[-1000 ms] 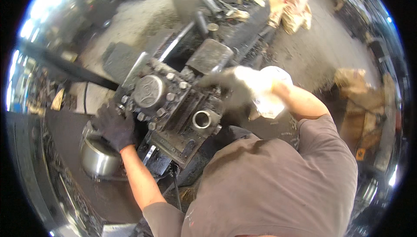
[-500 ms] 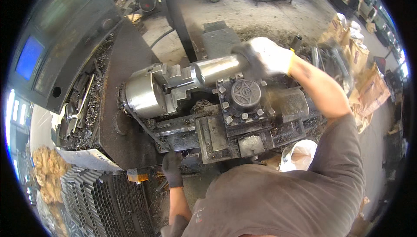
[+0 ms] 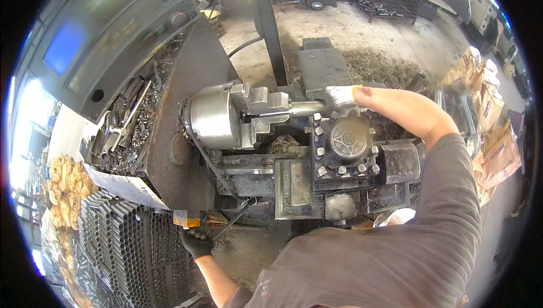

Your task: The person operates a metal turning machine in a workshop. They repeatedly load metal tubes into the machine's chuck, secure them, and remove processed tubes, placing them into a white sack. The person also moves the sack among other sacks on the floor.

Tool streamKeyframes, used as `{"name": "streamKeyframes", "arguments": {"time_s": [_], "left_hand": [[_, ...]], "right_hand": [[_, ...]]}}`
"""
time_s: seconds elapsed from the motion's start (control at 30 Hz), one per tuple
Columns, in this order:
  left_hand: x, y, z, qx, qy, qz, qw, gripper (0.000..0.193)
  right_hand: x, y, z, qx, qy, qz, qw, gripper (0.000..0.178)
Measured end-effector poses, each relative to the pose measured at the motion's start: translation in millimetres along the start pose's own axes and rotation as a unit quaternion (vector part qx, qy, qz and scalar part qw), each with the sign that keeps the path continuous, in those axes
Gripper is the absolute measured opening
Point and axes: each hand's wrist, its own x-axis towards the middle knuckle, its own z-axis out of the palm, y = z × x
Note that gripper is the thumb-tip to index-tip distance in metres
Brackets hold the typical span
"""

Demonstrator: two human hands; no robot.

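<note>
Steel tube (image 3: 306, 108): likely heavy, stiff, slick; your right hand (image 3: 339, 98) rightly encloses its outer end; left hand (image 3: 198, 243), hold unclear.

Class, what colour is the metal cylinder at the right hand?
The metal cylinder is silvery grey; best view: head.

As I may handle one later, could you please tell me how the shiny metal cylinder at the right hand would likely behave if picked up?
The metal cylinder is probably stiff, as its sides run straight. Its round form suggests it would roll if laid down. Its smooth sheen may make it slippery, even for the gloved right hand.
</note>
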Motion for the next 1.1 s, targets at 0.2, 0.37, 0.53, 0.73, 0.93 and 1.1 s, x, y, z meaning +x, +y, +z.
{"name": "streamKeyframes", "arguments": {"time_s": [0.2, 0.37, 0.53, 0.73, 0.93, 1.1], "left_hand": [[18.9, -4.1, -10.8, 0.015, 0.013, 0.038, 0.999, 0.035], [29.3, -13.3, -31.9, 0.138, 0.018, 0.158, 0.978, 0.042], [-15.0, -6.3, -19.9, 0.362, 0.11, 0.47, 0.797, 0.039], [-79.0, 45.9, 136.0, 0.413, -0.067, 0.745, 0.519, 0.036], [-107.7, 86.5, 346.9, 0.531, -0.079, 0.731, 0.421, 0.049], [-71.6, 111.6, 476.7, 0.674, 0.043, 0.626, 0.39, 0.084]], "right_hand": [[83.6, -35.4, -13.2, 0.254, -0.135, -0.095, 0.953, 0.051], [51.6, 78.6, -38.4, -0.459, 0.031, 0.011, 0.888, 0.022], [-72.4, 146.9, -48.8, -0.217, 0.441, 0.265, 0.83, 0.039], [-160.4, 109.2, -3.1, -0.014, 0.358, 0.238, 0.903, 0.033], [-193.3, 60.0, -10.8, 0.144, 0.418, 0.068, 0.894, 0.041], [-225.8, 4.2, -6.3, 0.238, 0.389, -0.035, 0.889, 0.038]]}}
